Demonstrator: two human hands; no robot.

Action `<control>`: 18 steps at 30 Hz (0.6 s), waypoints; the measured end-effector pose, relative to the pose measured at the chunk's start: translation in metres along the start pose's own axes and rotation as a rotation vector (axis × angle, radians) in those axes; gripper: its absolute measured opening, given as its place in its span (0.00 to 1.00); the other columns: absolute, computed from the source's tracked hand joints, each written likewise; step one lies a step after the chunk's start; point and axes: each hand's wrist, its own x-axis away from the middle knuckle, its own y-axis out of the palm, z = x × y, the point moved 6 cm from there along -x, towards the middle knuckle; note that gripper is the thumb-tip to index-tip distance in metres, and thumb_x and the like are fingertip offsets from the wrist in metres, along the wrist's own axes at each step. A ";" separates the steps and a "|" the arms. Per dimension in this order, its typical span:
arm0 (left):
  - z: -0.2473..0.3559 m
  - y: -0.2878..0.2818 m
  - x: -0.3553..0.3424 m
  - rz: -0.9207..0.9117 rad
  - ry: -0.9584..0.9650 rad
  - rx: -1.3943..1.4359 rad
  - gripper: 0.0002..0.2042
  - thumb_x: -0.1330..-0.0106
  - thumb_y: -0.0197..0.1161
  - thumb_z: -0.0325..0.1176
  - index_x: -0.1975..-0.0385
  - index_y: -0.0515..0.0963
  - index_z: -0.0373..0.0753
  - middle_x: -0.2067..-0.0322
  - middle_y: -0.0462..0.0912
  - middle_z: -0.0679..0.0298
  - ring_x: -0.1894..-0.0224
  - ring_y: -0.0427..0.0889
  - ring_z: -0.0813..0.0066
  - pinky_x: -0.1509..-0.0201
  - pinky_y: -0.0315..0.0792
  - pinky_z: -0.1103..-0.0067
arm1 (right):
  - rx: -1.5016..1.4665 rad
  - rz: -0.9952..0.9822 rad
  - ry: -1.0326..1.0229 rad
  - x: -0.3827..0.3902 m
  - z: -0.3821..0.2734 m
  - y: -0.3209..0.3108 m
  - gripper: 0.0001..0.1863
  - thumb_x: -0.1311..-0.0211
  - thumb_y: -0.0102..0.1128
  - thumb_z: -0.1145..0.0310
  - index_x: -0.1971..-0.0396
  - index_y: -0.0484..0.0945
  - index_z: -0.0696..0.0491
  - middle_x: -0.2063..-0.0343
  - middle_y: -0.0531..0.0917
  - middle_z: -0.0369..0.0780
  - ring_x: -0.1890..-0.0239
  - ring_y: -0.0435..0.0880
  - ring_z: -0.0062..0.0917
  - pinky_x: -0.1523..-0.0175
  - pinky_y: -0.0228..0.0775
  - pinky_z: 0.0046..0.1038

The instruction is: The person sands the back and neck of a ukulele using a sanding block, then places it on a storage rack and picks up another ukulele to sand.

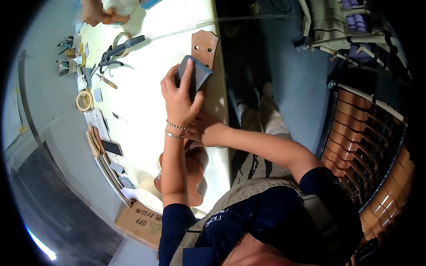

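A reddish-brown, unstrung ukulele [195, 170] lies lengthwise on the bright table, its body toward me. At the far end is its headstock [205, 42], scalloped at the tip and pierced with peg holes. My left hand [179, 97] is closed on a dark grey sanding block [200, 76], the index finger stretched along its top. The block lies over the neck just below the headstock, hiding that part. My right hand [209, 130] reaches in from the right and is closed around the neck near the body; its fingers are partly hidden behind my left wrist.
Another person's hand [94, 13] is at the far left. Near it lie a black trigger clamp [111, 55], a knife [107, 82], and a tape roll [84, 101]. A phone [112, 147] and curved wooden strips [104, 159] line the left edge. Racks of brown instrument bodies [346, 133] stand right.
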 end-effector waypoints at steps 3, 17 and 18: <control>0.005 0.019 -0.007 0.049 0.036 -0.116 0.33 0.47 0.64 0.46 0.38 0.64 0.47 0.48 0.64 0.49 0.50 0.63 0.51 0.43 0.59 0.64 | -0.100 0.091 -0.029 0.001 0.002 -0.006 0.29 0.58 0.65 0.51 0.53 0.75 0.48 0.42 0.68 0.34 0.35 0.56 0.32 0.29 0.40 0.41; 0.022 0.029 -0.011 -0.032 0.027 -0.214 0.38 0.51 0.69 0.36 0.37 0.61 0.46 0.47 0.62 0.45 0.48 0.62 0.47 0.41 0.59 0.62 | -0.586 -0.177 0.364 -0.017 0.022 -0.006 0.29 0.56 0.66 0.55 0.52 0.74 0.51 0.46 0.73 0.36 0.37 0.60 0.30 0.33 0.48 0.42; 0.022 0.029 -0.024 0.010 0.053 -0.207 0.37 0.50 0.69 0.36 0.37 0.61 0.46 0.47 0.62 0.45 0.48 0.62 0.47 0.42 0.59 0.62 | -0.290 -0.056 0.173 -0.014 0.016 0.002 0.29 0.56 0.66 0.55 0.52 0.74 0.50 0.47 0.73 0.36 0.37 0.61 0.29 0.33 0.48 0.42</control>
